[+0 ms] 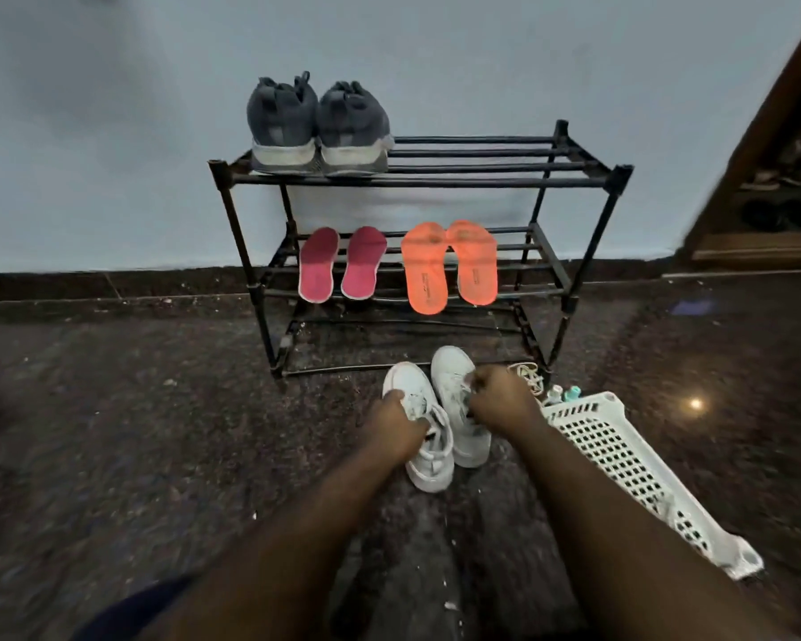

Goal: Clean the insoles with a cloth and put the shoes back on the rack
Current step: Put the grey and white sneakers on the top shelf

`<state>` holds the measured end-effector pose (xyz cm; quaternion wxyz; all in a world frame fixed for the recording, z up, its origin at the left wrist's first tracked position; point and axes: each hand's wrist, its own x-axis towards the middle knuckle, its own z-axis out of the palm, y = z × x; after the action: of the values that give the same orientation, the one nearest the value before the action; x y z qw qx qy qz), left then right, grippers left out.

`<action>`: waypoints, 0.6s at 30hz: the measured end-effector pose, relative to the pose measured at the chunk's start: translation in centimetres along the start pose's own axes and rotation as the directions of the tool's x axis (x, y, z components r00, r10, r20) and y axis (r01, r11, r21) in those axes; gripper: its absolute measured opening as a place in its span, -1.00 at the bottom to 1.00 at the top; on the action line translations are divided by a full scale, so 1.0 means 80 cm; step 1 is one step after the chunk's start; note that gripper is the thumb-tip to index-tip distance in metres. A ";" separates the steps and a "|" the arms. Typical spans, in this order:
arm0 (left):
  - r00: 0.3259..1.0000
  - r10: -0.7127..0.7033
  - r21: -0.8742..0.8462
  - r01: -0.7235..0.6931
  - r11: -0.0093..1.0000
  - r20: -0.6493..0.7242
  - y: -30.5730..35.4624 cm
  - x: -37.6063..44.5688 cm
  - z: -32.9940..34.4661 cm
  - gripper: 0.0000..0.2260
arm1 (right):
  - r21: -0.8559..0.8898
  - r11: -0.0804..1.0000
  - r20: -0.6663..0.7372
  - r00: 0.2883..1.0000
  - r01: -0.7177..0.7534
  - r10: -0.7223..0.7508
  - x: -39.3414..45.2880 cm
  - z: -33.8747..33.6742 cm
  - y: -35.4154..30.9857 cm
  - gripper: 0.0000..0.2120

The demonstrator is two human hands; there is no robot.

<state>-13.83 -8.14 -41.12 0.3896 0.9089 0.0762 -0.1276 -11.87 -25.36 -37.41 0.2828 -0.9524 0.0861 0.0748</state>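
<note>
Left hand point(396, 425) gripping the left white shoe point(424, 437), right hand point(498, 400) gripping the right white shoe point(458, 404); both on the floor, toes toward 12 o'clock, facing the rack point(417, 181) just beyond.

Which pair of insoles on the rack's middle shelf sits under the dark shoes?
The pink insoles, at the left of the middle shelf, directly below the dark shoes. The orange insoles lie to the right, under bare bars.
</note>
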 end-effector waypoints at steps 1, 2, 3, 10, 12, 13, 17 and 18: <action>0.999 -0.023 0.008 0.022 1.000 0.027 -0.007 -0.002 0.013 -0.39 | -0.080 0.997 0.072 0.997 0.005 0.001 -0.012 0.017 0.018 -0.64; 0.999 -0.033 0.014 0.032 0.999 0.036 -0.013 -0.002 0.023 -0.38 | -0.109 0.994 0.139 0.990 0.017 -0.002 -0.021 0.032 0.030 -0.56; 0.999 -0.027 0.008 0.027 1.000 0.036 -0.018 -0.001 0.029 -0.38 | -0.101 0.994 0.183 0.983 0.048 -0.029 -0.029 0.045 0.037 -0.49; 0.994 -0.022 -0.025 0.025 0.999 0.111 -0.063 0.048 0.036 -0.46 | 0.027 0.994 0.161 0.980 0.110 -0.113 -0.061 0.073 0.043 -0.47; 0.998 -0.027 0.060 0.023 0.998 0.061 -0.081 0.058 0.034 -0.43 | 0.038 0.989 0.152 0.977 0.143 -0.147 -0.075 0.082 0.041 -0.54; 0.999 -0.044 0.106 0.041 0.993 0.028 -0.083 0.053 0.028 -0.48 | 0.049 0.986 0.148 0.976 0.157 -0.162 -0.080 0.085 0.040 -0.55; 0.991 -0.132 0.259 0.137 0.956 -0.038 -0.081 0.013 -0.003 -0.71 | 0.101 0.983 0.190 0.967 0.155 -0.172 -0.089 0.091 0.046 -0.63; 0.990 -0.138 0.305 0.143 0.942 -0.036 -0.082 0.005 -0.009 -0.70 | 0.121 0.980 0.210 0.961 0.156 -0.179 -0.091 0.090 0.046 -0.68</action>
<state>-14.90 -3.09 -45.24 0.2330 0.9515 0.1227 -0.1592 -20.37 -23.56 -43.97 0.3449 -0.9261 -0.0228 0.1508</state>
